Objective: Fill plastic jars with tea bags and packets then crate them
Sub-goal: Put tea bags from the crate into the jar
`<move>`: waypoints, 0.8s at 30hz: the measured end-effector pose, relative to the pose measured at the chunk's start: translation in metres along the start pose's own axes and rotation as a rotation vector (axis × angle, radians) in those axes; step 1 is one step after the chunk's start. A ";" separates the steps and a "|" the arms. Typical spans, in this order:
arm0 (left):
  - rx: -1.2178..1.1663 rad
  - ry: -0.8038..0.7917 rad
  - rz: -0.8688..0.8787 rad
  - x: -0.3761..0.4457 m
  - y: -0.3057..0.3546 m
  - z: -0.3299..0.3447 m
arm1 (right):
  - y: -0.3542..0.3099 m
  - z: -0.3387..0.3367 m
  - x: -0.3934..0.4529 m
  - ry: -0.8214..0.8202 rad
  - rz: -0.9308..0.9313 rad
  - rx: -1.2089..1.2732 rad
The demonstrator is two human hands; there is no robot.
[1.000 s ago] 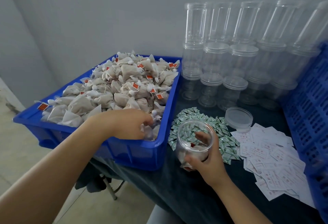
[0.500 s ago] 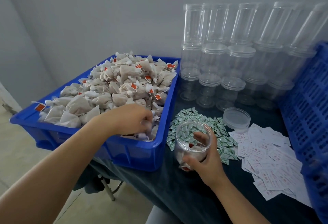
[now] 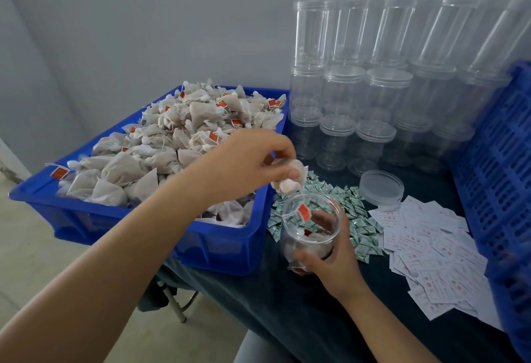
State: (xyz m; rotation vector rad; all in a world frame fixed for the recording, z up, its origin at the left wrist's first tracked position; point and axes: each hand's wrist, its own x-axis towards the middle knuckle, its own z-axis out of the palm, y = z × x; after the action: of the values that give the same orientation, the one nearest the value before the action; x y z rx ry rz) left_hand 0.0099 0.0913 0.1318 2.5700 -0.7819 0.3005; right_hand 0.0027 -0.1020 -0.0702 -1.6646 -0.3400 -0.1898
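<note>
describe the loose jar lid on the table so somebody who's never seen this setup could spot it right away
Find the stacked clear jars at the table's back. Just in front of them, between the green packets and the white slips, lies the lid. It is the only lid lying alone on the dark cloth, not screwed onto a jar.

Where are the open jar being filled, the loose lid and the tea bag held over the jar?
open jar (image 3: 311, 227): head view, on its clear side wall.
loose lid (image 3: 381, 187): head view, on its flat top.
tea bag (image 3: 290, 180): head view, on the pouch below the left hand's fingers.
</note>
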 end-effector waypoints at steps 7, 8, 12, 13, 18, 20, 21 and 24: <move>0.004 -0.080 0.057 0.003 0.009 0.040 | -0.004 0.000 0.000 -0.011 -0.015 0.024; 0.021 -0.091 0.060 0.003 0.008 0.044 | -0.004 0.001 0.000 -0.012 -0.019 0.038; 0.036 -0.146 0.054 0.005 0.010 0.055 | -0.006 0.001 0.000 -0.030 -0.008 0.093; 0.047 -0.156 0.058 0.006 0.011 0.056 | -0.006 0.001 -0.001 -0.035 0.004 0.108; 0.121 -0.192 0.105 0.009 0.013 0.061 | -0.004 0.001 -0.001 -0.025 0.027 0.133; 0.156 -0.220 0.161 0.011 0.014 0.062 | -0.004 0.001 0.000 -0.019 0.018 0.134; 0.186 -0.238 0.181 0.011 0.015 0.062 | -0.004 0.000 0.000 -0.020 0.018 0.142; 0.351 -0.292 0.214 0.016 0.015 0.064 | -0.004 0.001 0.000 -0.033 0.028 0.166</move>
State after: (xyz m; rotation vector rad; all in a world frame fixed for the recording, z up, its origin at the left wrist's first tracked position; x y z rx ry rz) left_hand 0.0193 0.0425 0.0858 2.9026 -1.2100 0.1351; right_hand 0.0014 -0.1006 -0.0663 -1.5087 -0.3480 -0.1107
